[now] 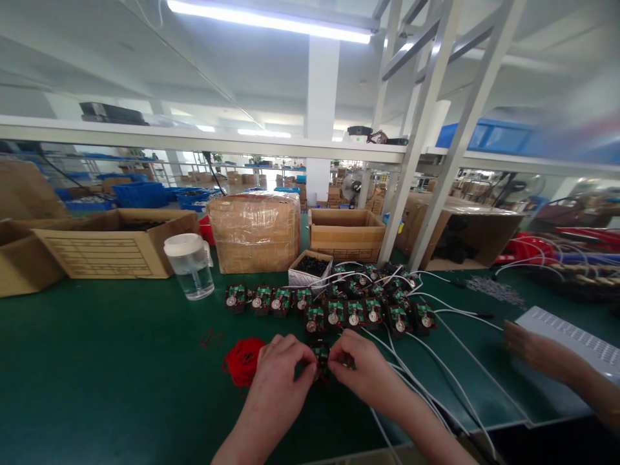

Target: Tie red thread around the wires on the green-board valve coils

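Note:
A small black unit with a green circuit board [321, 351] lies on the table between my two hands, partly covered by the fingers. My left hand [285, 367] is closed in a pinch at its left side; what the fingertips grip is hidden. From the right, my right hand [361, 367] is also pinched at the unit's edge, on something too small to name. A tangled bundle of red wire [243, 361] rests against the left hand's outer side. Beyond the hands stand rows of similar units [355, 313] with round silver discs and white cables [426, 368] among them.
Loose red wires [211, 338] lie on the green table [121, 361]. Behind are a lidded clear jug [190, 268], a small box of black parts [310, 267] and cardboard boxes [256, 234]. A metal post [411, 142] rises at right. Another person's hand [537, 352] is beside a white tray [571, 336].

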`<move>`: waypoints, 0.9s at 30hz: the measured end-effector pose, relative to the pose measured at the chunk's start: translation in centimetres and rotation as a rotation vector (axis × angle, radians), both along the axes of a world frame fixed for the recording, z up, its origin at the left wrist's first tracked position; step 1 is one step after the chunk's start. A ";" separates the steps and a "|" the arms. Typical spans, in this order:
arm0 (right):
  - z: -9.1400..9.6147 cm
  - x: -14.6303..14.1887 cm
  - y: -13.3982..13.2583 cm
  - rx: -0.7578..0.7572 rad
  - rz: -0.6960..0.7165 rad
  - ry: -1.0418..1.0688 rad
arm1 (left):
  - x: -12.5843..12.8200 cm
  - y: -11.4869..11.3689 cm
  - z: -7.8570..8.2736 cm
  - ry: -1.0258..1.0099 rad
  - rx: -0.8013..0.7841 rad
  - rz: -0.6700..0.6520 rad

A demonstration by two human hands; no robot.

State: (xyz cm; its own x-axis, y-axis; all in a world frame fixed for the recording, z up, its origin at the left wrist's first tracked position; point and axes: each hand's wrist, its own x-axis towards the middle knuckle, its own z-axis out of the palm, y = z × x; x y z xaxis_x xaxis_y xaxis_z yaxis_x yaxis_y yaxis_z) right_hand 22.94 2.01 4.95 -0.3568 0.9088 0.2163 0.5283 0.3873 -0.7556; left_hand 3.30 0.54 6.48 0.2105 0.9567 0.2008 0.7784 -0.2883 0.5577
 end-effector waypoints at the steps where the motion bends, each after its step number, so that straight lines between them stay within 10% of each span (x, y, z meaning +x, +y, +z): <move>1: 0.1 -0.1 0.1 0.006 -0.001 0.005 | 0.0 0.0 0.2 0.008 -0.002 0.001; 27: -0.5 -0.5 1.0 0.032 0.001 0.004 | -0.3 0.8 1.0 0.133 -0.039 -0.062</move>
